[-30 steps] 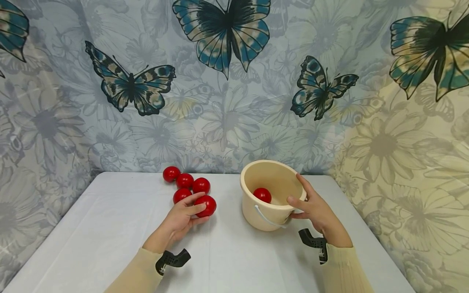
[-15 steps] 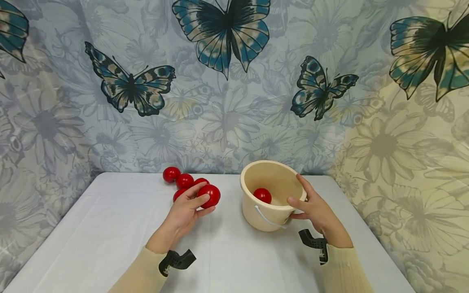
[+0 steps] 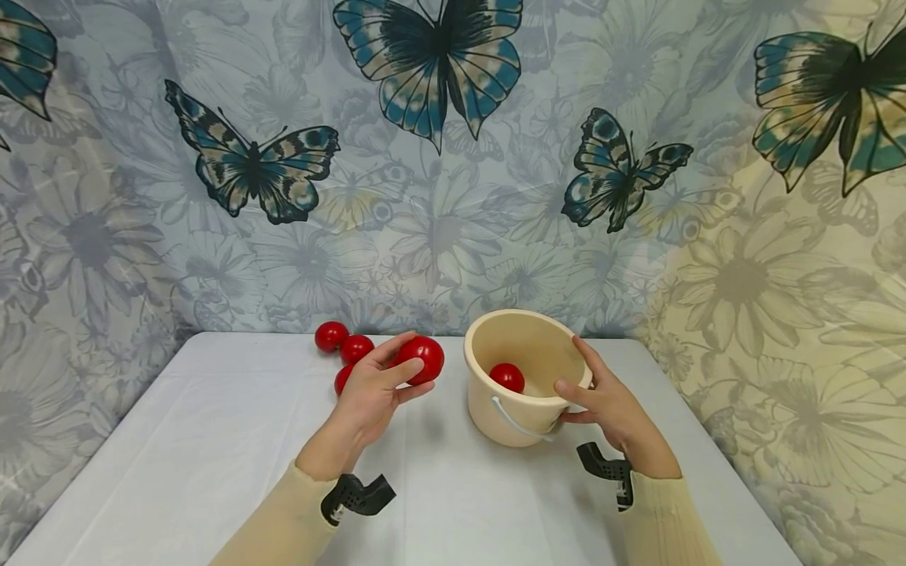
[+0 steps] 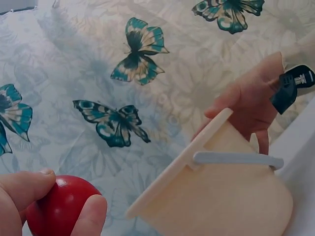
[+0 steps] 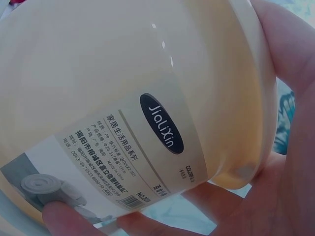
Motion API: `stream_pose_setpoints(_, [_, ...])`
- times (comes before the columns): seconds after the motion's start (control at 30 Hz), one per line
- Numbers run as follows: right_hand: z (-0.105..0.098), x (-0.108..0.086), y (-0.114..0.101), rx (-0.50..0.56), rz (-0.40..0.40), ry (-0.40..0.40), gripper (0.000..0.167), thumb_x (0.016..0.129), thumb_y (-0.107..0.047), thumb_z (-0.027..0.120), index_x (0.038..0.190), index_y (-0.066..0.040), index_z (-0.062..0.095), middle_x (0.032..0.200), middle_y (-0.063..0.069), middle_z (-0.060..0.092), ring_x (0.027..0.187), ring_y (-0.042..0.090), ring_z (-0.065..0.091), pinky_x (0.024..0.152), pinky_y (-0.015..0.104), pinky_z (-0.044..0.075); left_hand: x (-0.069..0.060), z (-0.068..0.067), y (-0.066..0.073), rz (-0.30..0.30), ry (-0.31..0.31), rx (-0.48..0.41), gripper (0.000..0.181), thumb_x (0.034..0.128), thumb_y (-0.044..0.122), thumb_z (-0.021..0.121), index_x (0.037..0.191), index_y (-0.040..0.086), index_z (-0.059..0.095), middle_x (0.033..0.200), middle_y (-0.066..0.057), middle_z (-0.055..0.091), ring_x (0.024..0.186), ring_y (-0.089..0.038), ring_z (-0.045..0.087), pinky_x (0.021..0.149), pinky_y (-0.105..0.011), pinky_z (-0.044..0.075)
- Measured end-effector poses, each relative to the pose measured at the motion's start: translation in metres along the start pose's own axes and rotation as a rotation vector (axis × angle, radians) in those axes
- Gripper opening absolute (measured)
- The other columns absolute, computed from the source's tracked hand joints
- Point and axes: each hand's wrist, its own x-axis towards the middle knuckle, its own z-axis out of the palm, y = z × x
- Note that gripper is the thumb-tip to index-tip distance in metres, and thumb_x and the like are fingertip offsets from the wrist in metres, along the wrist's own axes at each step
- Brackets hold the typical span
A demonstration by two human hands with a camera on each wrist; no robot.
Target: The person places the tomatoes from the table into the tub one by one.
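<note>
My left hand [image 3: 368, 401] holds a shiny red ball [image 3: 422, 359] above the table, left of a cream plastic bucket [image 3: 488, 417]. In the left wrist view, fingers and thumb grasp this ball [image 4: 64, 206] from both sides. The bucket stands tilted with its mouth leaning toward me, and another red ball [image 3: 506, 378] lies inside. My right hand [image 3: 616, 413] grips the bucket's right rim, thumb at the mouth and fingers outside. A printed label [image 5: 142, 142] shows on the bucket wall in the right wrist view.
Behind my left hand, red balls [image 3: 331, 336] lie in a group at the table's back edge, partly hidden by the hand. White cloth covers the table [image 3: 177, 440]. A butterfly-patterned backdrop [image 3: 439, 236] rises directly behind. The bucket's pale handle [image 3: 517, 422] hangs down in front.
My left hand has lifted the red ball from beside the group and carried it up and right toward the bucket. The right hand and bucket have stayed still.
</note>
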Motion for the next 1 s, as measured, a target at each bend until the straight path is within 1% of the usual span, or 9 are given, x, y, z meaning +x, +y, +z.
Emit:
stream_pose_setpoints(0.13, [0.000, 0.000, 0.000, -0.002, 0.000, 0.004, 0.100, 0.093, -0.023, 0.074, 0.162, -0.026, 0.001, 0.163, 0.020, -0.003, 0.136, 0.053, 0.028, 0.077, 0.061, 0.055, 0.003, 0.008, 0.004, 0.013, -0.032, 0.010, 0.052, 0.0919, 0.004, 0.071, 0.141, 0.011, 0.055, 0.143, -0.011, 0.045, 0.124, -0.037, 0.051, 0.085, -0.047, 0.057])
stream_pose_setpoints(0.23, [0.000, 0.000, 0.000, 0.000, 0.002, 0.005, 0.100, 0.093, -0.022, 0.074, 0.162, -0.025, 0.001, 0.163, 0.020, -0.002, 0.136, 0.053, 0.029, 0.078, 0.061, 0.055, 0.007, 0.014, 0.007, 0.029, -0.081, 0.026, 0.052, 0.0922, -0.001, 0.069, 0.141, 0.010, 0.055, 0.143, -0.012, 0.046, 0.123, -0.038, 0.053, 0.085, -0.046, 0.057])
stream_pose_setpoints(0.5, [0.000, 0.000, -0.001, 0.002, 0.000, 0.001, 0.099, 0.093, -0.022, 0.073, 0.162, -0.025, 0.001, 0.163, 0.019, -0.004, 0.136, 0.053, 0.028, 0.078, 0.061, 0.055, 0.020, 0.034, 0.018, 0.067, -0.199, 0.123, 0.055, 0.0903, -0.005, 0.069, 0.142, 0.007, 0.056, 0.141, -0.016, 0.047, 0.122, -0.038, 0.052, 0.083, -0.046, 0.057])
stream_pose_setpoints(0.67, [0.000, -0.001, -0.002, 0.005, -0.002, -0.001, 0.099, 0.094, -0.022, 0.073, 0.162, -0.025, 0.001, 0.163, 0.020, -0.004, 0.136, 0.053, 0.028, 0.078, 0.062, 0.055, 0.028, 0.047, 0.019, 0.084, -0.277, 0.175, 0.056, 0.0907, -0.005, 0.068, 0.144, 0.005, 0.053, 0.141, -0.017, 0.048, 0.121, -0.038, 0.054, 0.083, -0.046, 0.057])
stream_pose_setpoints(0.8, [0.000, 0.000, -0.002, 0.005, 0.000, -0.001, 0.099, 0.093, -0.023, 0.073, 0.162, -0.026, 0.001, 0.163, 0.019, -0.003, 0.136, 0.053, 0.028, 0.079, 0.062, 0.055, 0.032, 0.055, 0.017, 0.092, -0.308, 0.184, 0.056, 0.0908, -0.007, 0.067, 0.144, 0.004, 0.053, 0.139, -0.018, 0.050, 0.117, -0.039, 0.057, 0.084, -0.045, 0.057])
stream_pose_setpoints(0.93, [0.000, 0.000, -0.001, 0.007, 0.002, 0.001, 0.100, 0.093, -0.023, 0.073, 0.162, -0.026, 0.001, 0.163, 0.019, -0.002, 0.136, 0.053, 0.028, 0.079, 0.062, 0.054, 0.038, 0.060, 0.013, 0.102, -0.322, 0.202, 0.055, 0.0902, -0.009, 0.066, 0.143, 0.000, 0.052, 0.136, -0.020, 0.052, 0.116, -0.037, 0.057, 0.084, -0.045, 0.057])
stream_pose_setpoints(1.0, [0.000, -0.001, 0.000, 0.008, 0.003, 0.003, 0.100, 0.093, -0.023, 0.073, 0.162, -0.026, 0.002, 0.163, 0.019, -0.003, 0.136, 0.053, 0.028, 0.079, 0.062, 0.054, 0.041, 0.062, 0.010, 0.095, -0.325, 0.212, 0.055, 0.0897, -0.009, 0.066, 0.142, -0.001, 0.053, 0.135, -0.021, 0.053, 0.116, -0.036, 0.057, 0.084, -0.045, 0.057])
